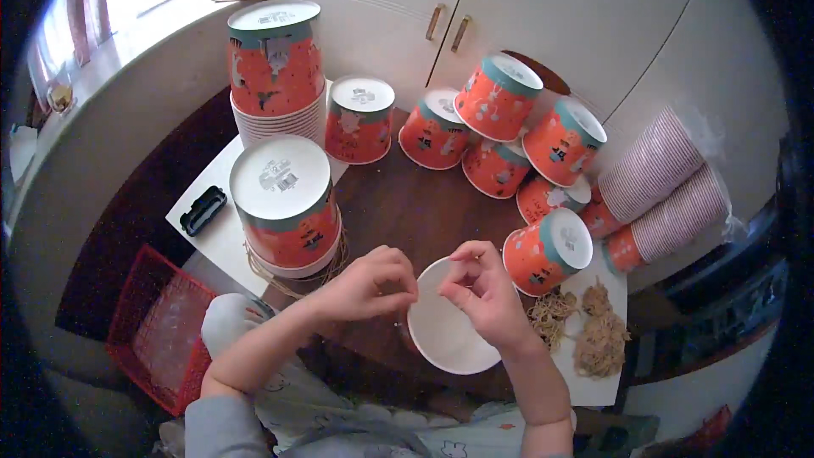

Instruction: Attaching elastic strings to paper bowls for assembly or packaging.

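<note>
An upright paper bucket [454, 348] stands in front of me, its white inside showing. Over its left rim is my left hand [380, 284], thumb and fingers pinched together. My right hand [485, 293] is above the right part of the opening, also pinched. Whatever the fingertips hold, if anything, is too fine to make out. Beyond my left wrist, an upturned orange bucket [292, 237] with a white base has brown cord [339, 259] around its bottom. Right of my right hand, another orange bucket [543, 254] lies tilted beside tangled brown cord [551, 315].
A tall stack of nested buckets [278, 76] rises at the back left. Several upturned buckets [500, 97] are piled at the back. Wrapped stacks of striped cups [678, 216] lie at right, near more tangled cord [602, 335]. A red basket [161, 331] and black holder [203, 210] are at left.
</note>
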Demonstrator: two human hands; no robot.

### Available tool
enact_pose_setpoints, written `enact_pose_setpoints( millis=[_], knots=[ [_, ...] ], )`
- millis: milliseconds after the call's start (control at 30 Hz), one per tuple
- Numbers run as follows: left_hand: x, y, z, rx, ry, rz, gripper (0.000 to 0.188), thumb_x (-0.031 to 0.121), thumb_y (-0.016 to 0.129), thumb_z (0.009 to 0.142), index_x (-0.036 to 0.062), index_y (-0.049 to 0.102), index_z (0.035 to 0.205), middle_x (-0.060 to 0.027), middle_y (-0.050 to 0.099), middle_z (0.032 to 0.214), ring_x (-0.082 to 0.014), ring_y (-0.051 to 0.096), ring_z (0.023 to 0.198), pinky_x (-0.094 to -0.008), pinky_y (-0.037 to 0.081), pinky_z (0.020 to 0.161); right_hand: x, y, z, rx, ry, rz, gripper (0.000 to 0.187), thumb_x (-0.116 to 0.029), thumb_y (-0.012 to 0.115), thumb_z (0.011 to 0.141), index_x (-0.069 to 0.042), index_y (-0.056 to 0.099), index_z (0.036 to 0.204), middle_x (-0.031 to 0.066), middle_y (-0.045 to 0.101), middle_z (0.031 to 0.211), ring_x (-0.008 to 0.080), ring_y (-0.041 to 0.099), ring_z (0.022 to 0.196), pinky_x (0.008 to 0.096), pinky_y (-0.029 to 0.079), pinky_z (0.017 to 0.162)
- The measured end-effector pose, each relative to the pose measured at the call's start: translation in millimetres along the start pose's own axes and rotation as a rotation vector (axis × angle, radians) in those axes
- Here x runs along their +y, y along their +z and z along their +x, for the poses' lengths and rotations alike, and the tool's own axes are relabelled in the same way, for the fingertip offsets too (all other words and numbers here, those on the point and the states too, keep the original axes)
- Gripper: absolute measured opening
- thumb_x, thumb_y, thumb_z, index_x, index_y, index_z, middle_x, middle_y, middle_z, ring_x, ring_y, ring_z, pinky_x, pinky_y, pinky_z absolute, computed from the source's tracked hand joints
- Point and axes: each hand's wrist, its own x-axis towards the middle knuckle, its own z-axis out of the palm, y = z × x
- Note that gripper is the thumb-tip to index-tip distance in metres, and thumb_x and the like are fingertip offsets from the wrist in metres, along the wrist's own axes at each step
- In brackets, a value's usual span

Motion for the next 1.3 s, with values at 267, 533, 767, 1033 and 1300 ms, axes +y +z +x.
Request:
enact_pose_setpoints(
  millis=[267,533,767,1033,1300],
  knots=[
    [-26.3,4.9,-4.0,-0.150,-0.085,-0.258,0.008,0.011,0.064,0.075,0.0059,0.059,0.080,-0.0036,0.052,0.089,-0.0160,0.049,0.089,-0.0270,0.041,0.078,-12.6,-4.5,1.5,0.054,-0.025,0.191,0.031,0.000,0.058,0.078,-0.008,0.040,0.102,0.0006,0.052,0.078,0.0066,0.050,0.070,0.0186,0.040,0.062],
    [-9.4,2.8,0.0,-0.101,-0.165,-0.308,0.011,0.011,0.064,0.074,0.0054,0.060,0.082,-0.0045,0.052,0.087,-0.0153,0.050,0.088,-0.0252,0.041,0.075,-15.0,-8.7,-0.2,-0.041,-0.001,0.141,0.028,-0.001,0.056,0.080,-0.006,0.042,0.103,0.0019,0.053,0.080,0.0069,0.051,0.073,0.0199,0.042,0.066],
    [-23.2,2.6,-3.5,-0.132,-0.103,-0.207,0.010,0.012,0.064,0.075,0.0052,0.059,0.081,-0.0047,0.051,0.086,-0.0155,0.050,0.085,-0.0259,0.042,0.071,-16.2,-5.6,5.4,-0.065,0.007,0.128,0.027,-0.002,0.056,0.080,-0.005,0.042,0.103,0.0034,0.054,0.082,0.0079,0.053,0.075,0.0204,0.042,0.067],
    [-18.4,-0.9,-0.5,-0.184,-0.052,-0.128,0.009,0.013,0.062,0.077,0.0045,0.058,0.080,-0.0069,0.051,0.086,-0.0195,0.051,0.085,-0.0285,0.042,0.075,-17.2,-3.3,8.8,0.003,0.029,0.194,0.026,-0.003,0.059,0.079,-0.006,0.042,0.098,0.0020,0.054,0.079,0.0075,0.052,0.072,0.0201,0.041,0.065],
    [-12.9,0.3,0.1,-0.170,-0.094,-0.101,0.011,0.013,0.062,0.077,0.0048,0.059,0.083,-0.0076,0.052,0.086,-0.0207,0.053,0.085,-0.0297,0.044,0.073,-27.9,-14.8,-3.3,-0.017,0.092,0.173,0.027,0.001,0.055,0.078,-0.005,0.041,0.100,0.0062,0.055,0.079,0.0094,0.051,0.064,0.0210,0.041,0.056]
  ],
)
